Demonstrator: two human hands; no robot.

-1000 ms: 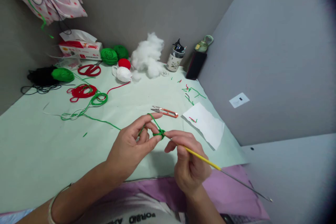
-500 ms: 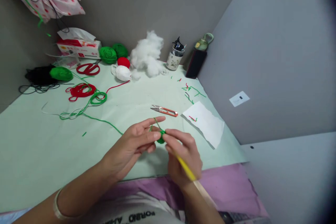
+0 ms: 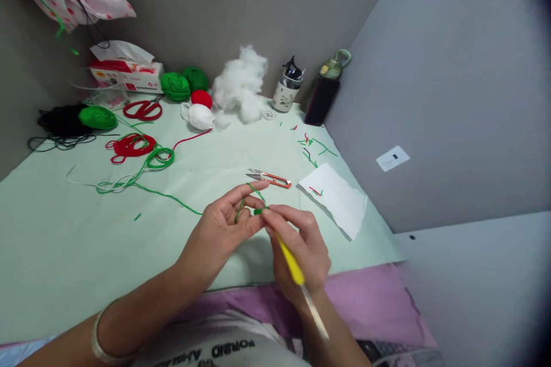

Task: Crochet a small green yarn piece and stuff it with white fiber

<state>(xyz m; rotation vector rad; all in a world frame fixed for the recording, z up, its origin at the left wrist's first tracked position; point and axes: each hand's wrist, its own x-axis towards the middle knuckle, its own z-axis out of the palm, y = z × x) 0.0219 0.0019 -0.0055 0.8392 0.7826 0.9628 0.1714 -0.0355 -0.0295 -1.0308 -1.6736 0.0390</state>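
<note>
Green yarn work (image 3: 258,211): small crocheted piece, held over the near part of the pale green table (image 3: 64,252).
We pinched the piece between thumb and fingertips of our left hand (image 3: 224,229), its strand looped over the raised forefinger and trailing left across the table toward a loose green coil (image 3: 160,158). Our right hand (image 3: 301,246) was closed in a narrow, pencil-like grip on the yellow-handled crochet hook (image 3: 290,264), tip at the piece. We judged the yarn light, soft and limp, apt to slip or unravel when slack, and best taken at the worked knot itself. Orange thread snips (image 3: 269,178) lay just beyond the hands, and a white paper sheet (image 3: 338,198) lay to their right.
</note>
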